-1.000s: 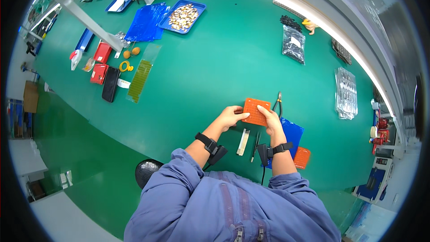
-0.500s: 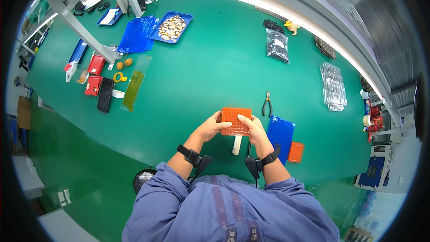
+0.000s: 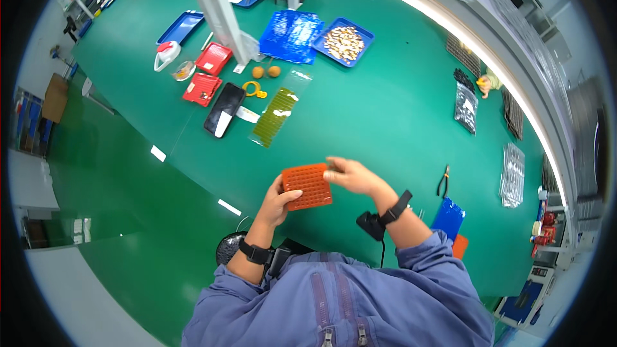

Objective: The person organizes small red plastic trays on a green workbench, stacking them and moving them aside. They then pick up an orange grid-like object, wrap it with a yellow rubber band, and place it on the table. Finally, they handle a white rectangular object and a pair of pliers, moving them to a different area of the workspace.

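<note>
An orange square plate with rows of small holes is in my left hand, thumb across its front and the other fingers behind. At the plate's upper right corner is my right hand, fingers stretched out and slightly blurred, the thumb tip overlapping the edge; whether it presses on the plate I cannot tell. Right of my right forearm lie a blue plastic sheet, a second orange piece partly hidden by my sleeve, and pliers with dark handles.
Left on the green table lie a black phone-like case, red trays, yellow tape and a yellow-green strip sheet. Farther back is a blue tray of small pieces. A metal post stands nearby; clear trays lie right.
My view has turned left, so the table's things appear farther right. The orange plate has moved left with my left hand, while my right hand has loosened from its front to its upper right corner.
</note>
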Tool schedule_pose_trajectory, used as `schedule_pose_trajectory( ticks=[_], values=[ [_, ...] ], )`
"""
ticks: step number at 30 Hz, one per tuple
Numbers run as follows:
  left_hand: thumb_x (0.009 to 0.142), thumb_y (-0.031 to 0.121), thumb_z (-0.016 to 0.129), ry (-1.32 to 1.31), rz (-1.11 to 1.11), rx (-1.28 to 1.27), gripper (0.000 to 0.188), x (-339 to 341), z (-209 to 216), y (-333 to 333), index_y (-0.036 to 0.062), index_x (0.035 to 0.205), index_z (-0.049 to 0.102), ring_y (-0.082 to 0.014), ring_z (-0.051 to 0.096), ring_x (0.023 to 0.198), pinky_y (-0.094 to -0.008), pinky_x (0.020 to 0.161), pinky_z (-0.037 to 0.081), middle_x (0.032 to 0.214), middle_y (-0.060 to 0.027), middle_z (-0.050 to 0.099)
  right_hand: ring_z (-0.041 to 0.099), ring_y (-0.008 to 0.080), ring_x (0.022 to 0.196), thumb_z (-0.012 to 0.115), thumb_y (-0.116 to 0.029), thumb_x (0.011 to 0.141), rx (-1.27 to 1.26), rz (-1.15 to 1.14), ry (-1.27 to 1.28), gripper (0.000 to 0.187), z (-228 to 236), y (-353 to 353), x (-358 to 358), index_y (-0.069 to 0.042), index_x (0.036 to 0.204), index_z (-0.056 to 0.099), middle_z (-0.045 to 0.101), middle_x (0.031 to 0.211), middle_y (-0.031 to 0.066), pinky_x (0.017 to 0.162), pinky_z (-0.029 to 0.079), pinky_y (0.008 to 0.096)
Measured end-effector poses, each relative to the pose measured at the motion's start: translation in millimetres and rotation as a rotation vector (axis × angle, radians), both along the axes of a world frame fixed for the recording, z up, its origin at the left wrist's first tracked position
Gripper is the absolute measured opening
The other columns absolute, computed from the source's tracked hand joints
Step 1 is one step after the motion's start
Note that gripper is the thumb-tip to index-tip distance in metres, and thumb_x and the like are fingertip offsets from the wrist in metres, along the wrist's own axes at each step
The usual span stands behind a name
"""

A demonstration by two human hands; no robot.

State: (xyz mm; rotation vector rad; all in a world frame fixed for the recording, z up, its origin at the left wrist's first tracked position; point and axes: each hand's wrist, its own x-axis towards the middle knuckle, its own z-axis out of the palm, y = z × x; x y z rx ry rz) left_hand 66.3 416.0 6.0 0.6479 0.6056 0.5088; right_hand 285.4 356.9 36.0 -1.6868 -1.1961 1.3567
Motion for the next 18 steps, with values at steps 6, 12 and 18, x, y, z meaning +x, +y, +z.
schedule_pose_trajectory(
  ticks=[6,12,18],
  values=[
    [0.066,0.002,0.068,0.12,0.212,-0.009,0.067,-65.4,-31.3,19.2,-0.0017,0.125,0.037,-0.0227,0.049,0.109,-0.0358,0.094,0.039,0.118,-0.0116,0.049,0.058,0.0328,0.092,0.059,-0.026,0.08,0.269,0.156,-0.515,0.034,1.3,150.6,-10.0,-0.004,0.105,0.06,0.061,0.104,0.0146,0.078,0.047,0.039],
    [0.064,0.001,0.071,0.166,0.247,-0.075,0.07,-86.0,-45.5,10.3,-0.0017,0.125,0.037,-0.023,0.048,0.11,-0.0361,0.095,0.038,0.117,-0.0108,0.049,0.05,0.0262,0.097,0.061,-0.019,0.076,0.593,0.168,-0.86,0.025,-90.4,251.6,-52.8,-0.009,0.099,0.064,0.057,0.105,0.0069,0.083,0.041,0.0378],
    [0.064,0.002,0.072,0.177,0.173,-0.119,0.077,-91.0,-47.7,13.6,-0.0023,0.129,0.031,-0.0234,0.044,0.116,-0.036,0.099,0.032,0.123,-0.0124,0.045,0.048,0.0219,0.094,0.063,-0.018,0.072,0.738,-0.053,-1.037,0.019,-121.5,281.8,-70.4,-0.011,0.09,0.065,0.056,0.099,0.0027,0.079,0.037,0.0352]
  ],
)
